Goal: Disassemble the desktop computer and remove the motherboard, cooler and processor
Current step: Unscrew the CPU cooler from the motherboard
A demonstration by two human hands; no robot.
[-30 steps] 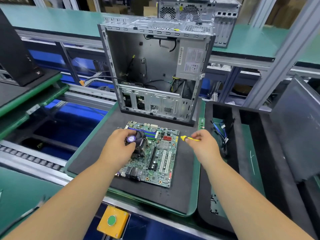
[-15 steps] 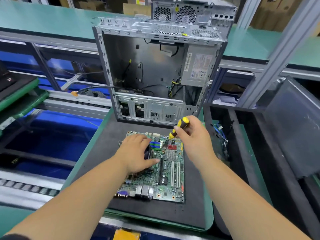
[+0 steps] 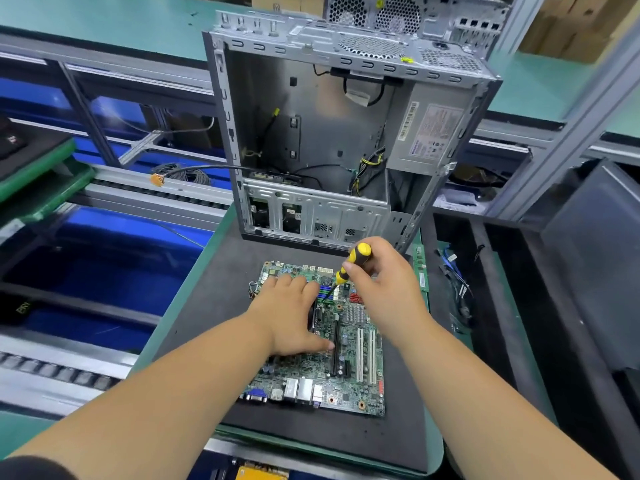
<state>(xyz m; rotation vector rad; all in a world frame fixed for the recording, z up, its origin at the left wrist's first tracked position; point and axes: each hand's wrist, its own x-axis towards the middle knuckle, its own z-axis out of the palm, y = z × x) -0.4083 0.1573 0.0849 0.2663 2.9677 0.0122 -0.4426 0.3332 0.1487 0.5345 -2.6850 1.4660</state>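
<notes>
The screwdriver (image 3: 353, 266) is now tilting steeper than a moment ago, tip dropping at the cooler's far-right corner on the motherboard (image 3: 346, 368). The right hand (image 3: 384, 289) is pinching its handle; the left hand (image 3: 294, 313) is lying flat, fingers together, covering the cooler.

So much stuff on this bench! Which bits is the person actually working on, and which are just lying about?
In use:
motherboard
screwdriver gripped by the right hand
left hand resting over the cooler area
computer case

Lying about:
blue cables
second case behind
orange-plug cable

left hand (image 3: 289, 315) flat, palm down, fingers spread | right hand (image 3: 382, 284) fingers curled, pinching
</notes>
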